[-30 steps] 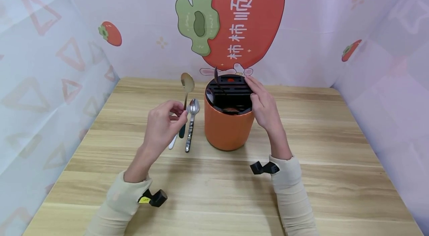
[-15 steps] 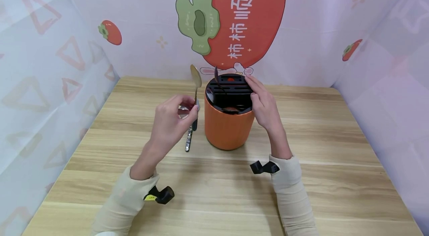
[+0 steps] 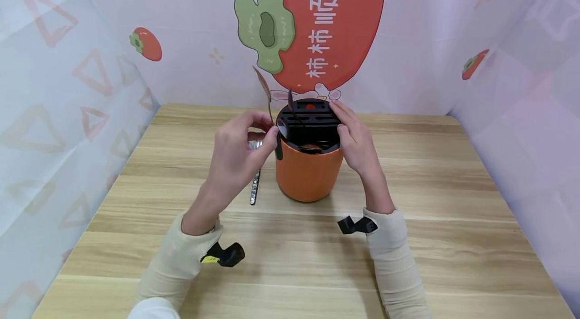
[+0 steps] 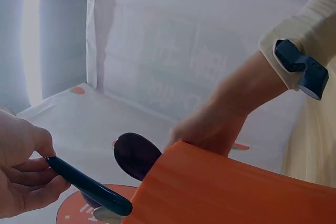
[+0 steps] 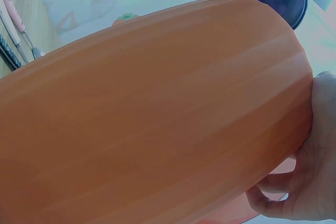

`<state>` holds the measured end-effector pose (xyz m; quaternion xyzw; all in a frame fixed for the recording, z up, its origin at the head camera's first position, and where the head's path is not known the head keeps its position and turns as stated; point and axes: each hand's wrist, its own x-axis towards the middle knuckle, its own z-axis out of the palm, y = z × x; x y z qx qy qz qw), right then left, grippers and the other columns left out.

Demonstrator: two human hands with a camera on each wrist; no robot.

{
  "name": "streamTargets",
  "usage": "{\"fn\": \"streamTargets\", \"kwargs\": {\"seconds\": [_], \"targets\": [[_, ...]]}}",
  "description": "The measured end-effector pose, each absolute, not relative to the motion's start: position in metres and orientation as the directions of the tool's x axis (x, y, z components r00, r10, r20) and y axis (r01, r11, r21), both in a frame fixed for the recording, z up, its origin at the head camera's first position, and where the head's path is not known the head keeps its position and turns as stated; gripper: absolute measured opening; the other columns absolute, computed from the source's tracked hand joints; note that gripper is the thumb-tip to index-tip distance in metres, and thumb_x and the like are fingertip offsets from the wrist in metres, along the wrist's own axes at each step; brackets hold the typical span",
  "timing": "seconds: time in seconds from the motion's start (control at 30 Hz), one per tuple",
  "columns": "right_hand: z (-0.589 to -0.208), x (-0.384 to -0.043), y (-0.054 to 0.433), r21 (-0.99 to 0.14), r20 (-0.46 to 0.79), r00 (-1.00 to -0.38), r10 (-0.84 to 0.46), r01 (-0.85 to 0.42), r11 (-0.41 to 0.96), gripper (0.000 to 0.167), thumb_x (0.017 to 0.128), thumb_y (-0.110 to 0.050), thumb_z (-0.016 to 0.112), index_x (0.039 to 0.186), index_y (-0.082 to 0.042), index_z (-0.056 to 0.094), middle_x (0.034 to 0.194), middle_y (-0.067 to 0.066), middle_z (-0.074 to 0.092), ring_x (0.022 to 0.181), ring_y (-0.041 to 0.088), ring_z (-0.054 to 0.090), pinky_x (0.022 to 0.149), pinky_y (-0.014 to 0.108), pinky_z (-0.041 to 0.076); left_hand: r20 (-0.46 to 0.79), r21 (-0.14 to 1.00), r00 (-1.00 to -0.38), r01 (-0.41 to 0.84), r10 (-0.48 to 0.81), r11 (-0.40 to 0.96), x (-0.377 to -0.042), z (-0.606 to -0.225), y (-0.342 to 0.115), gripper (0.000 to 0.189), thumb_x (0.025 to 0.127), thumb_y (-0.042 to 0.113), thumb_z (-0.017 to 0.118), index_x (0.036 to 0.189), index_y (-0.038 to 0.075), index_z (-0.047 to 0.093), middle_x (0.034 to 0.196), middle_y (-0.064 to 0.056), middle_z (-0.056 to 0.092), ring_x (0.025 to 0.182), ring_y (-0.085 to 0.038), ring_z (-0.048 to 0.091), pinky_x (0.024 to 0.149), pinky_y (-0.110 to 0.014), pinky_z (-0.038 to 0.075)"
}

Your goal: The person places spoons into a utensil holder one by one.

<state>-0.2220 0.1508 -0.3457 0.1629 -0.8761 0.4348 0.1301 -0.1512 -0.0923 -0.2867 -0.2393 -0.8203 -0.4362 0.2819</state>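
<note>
My left hand pinches a spoon between thumb and fingers, its gold bowl up and its dark green handle down. In the head view the handle overlaps the left side of an orange utensil holder with a black slotted top. My right hand holds the holder by its right rim, fingers along the edge. A dark-bowled spoon stands up out of the top. Against the left inner rim shows another rounded spoon bowl.
On the wooden table, left of the holder, lies a spoon with a black-patterned handle, partly behind my left hand. The right wrist view also shows a pink handle and a white handle there. Printed cloth walls surround the table.
My left hand has carried the spoon rightward and upward from over the table spoons to the holder's left side, and the spoon's bowl now leans left. My right hand stays at the rim.
</note>
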Motion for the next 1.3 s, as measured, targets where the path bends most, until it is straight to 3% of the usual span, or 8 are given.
{"fn": "streamTargets", "kwargs": {"seconds": [0.27,0.53,0.83,1.3], "targets": [[-0.345,-0.222,0.151,-0.724,0.372,-0.912,-0.175,-0.402,0.56,0.054,0.097,-0.014,0.031,0.148,-0.014,0.048,0.159,0.001,0.041,0.149,0.021,0.034,0.122,0.051,0.028,0.728,0.553,-0.669,0.702,0.149,0.449,-0.161,-0.271,-0.082,0.012,0.091,0.005,0.066,0.098,-0.004,0.064,0.092,-0.015,0.069,0.086,-0.021,0.071,0.075,-0.031,0.062],[-0.346,-0.222,0.151,-0.731,0.362,-0.915,-0.177,-0.397,0.555,0.054,0.098,-0.014,0.031,0.149,-0.015,0.048,0.159,0.001,0.04,0.149,0.021,0.034,0.122,0.051,0.027,0.762,0.532,-0.631,0.738,0.144,0.415,-0.178,-0.28,-0.073,0.009,0.089,0.003,0.065,0.096,-0.002,0.063,0.091,-0.014,0.069,0.084,-0.021,0.071,0.072,-0.029,0.062],[-0.347,-0.222,0.151,-0.737,0.365,-0.915,-0.174,-0.398,0.547,0.053,0.098,-0.014,0.032,0.149,-0.015,0.048,0.159,0.002,0.04,0.149,0.021,0.034,0.122,0.051,0.027,0.748,0.533,-0.638,0.743,0.185,0.405,-0.185,-0.291,-0.067,0.011,0.088,0.002,0.066,0.098,0.0,0.062,0.091,-0.012,0.068,0.08,-0.018,0.069,0.069,-0.026,0.061],[-0.347,-0.222,0.151,-0.744,0.358,-0.918,-0.171,-0.391,0.542,0.053,0.098,-0.014,0.032,0.149,-0.016,0.048,0.159,-0.001,0.04,0.149,0.02,0.034,0.122,0.051,0.027,0.681,0.578,-0.712,0.667,0.174,0.47,-0.182,-0.297,-0.07,0.009,0.089,0.006,0.068,0.095,-0.001,0.068,0.087,-0.012,0.073,0.079,-0.021,0.071,0.068,-0.03,0.062]]}}
